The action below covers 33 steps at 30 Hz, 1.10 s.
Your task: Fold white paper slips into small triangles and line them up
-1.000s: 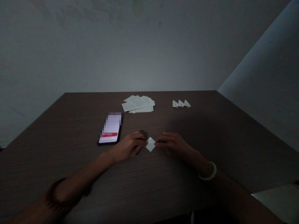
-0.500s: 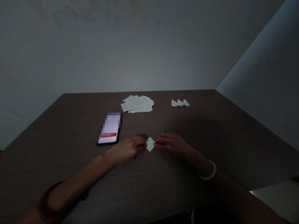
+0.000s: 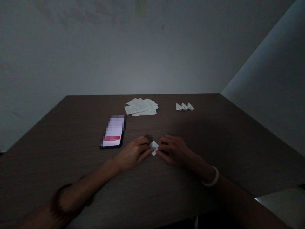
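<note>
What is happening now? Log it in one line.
left grip: touching small folded paper | right grip: touching same paper | phone: screen lit | paper pile: far side | three folded pieces: right of pile

I am viewing a dark reddish band (image 3: 55, 201) encircling the left forearm (image 3: 95, 179), well behind the fingers (image 3: 143, 148); a pale beaded bracelet (image 3: 217, 176) is circling the right wrist (image 3: 205, 169).

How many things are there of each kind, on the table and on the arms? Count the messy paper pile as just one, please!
Phone: 1
Paper pile: 1
Folded papers in a row: 3
Small white paper between the hands: 1
Bracelets: 2, one pale, one dark
Total: 8
</note>
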### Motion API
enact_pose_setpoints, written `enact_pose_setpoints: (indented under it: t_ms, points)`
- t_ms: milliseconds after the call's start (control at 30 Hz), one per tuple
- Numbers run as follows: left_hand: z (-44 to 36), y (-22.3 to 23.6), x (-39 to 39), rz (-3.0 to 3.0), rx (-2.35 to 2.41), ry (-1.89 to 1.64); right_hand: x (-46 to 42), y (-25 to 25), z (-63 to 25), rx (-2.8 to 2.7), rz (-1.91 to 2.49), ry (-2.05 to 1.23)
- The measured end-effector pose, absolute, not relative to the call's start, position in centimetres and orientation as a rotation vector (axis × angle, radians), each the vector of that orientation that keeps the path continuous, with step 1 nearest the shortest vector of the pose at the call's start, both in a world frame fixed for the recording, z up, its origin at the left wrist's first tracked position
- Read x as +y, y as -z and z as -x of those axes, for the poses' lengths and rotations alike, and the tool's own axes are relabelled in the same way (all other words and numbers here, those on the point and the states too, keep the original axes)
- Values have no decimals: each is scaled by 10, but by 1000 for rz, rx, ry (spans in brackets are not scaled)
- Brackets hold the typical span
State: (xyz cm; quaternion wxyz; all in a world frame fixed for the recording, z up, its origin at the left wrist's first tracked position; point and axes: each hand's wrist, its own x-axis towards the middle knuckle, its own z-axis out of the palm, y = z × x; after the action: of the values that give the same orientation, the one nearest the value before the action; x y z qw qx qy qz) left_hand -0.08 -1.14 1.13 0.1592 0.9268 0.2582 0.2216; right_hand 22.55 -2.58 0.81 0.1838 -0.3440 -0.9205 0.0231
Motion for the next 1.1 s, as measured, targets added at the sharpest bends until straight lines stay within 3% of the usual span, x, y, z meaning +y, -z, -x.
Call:
enact_pose_setpoints:
  t_ms: [167,800,1100]
  points:
    - [-8,-1,-9,-2609,868,-746,-24,-9,-229,-2553,991,-173]
    - [-4,-7,-15,-2623,693,-548,-21,-7,-244,-2499,876,-437]
    - [-3,-4,-17,-2622,711,-596,-21,-7,-242,-2501,911,-364]
